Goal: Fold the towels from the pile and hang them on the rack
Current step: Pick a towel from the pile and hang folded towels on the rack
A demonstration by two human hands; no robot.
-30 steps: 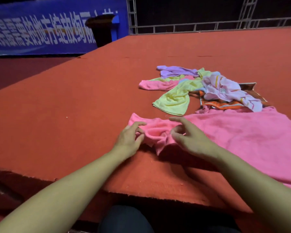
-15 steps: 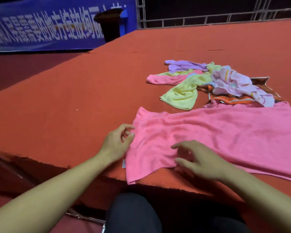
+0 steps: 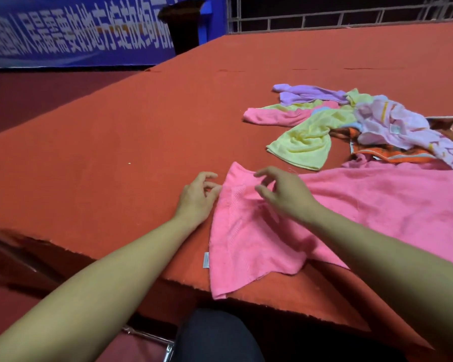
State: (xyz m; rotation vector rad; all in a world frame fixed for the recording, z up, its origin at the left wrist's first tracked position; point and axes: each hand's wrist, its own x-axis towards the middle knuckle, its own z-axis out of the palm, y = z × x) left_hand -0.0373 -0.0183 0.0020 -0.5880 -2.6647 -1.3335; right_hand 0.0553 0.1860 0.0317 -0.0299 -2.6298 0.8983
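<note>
Head view: pink towel [image 3: 351, 212] lies spread on the red table [image 3: 115, 152], near corner hanging over the front edge. Left hand [image 3: 198, 197] rests at the towel's left edge, fingers loosely curled, gripping nothing. Right hand [image 3: 285, 194] hovers above the cloth, fingers apart. Flatten the wrinkles, square the left edge, then fold. Pile [image 3: 351, 124] sits just behind.

Matt terry-cloth pink towel [image 3: 351, 205]
</note>
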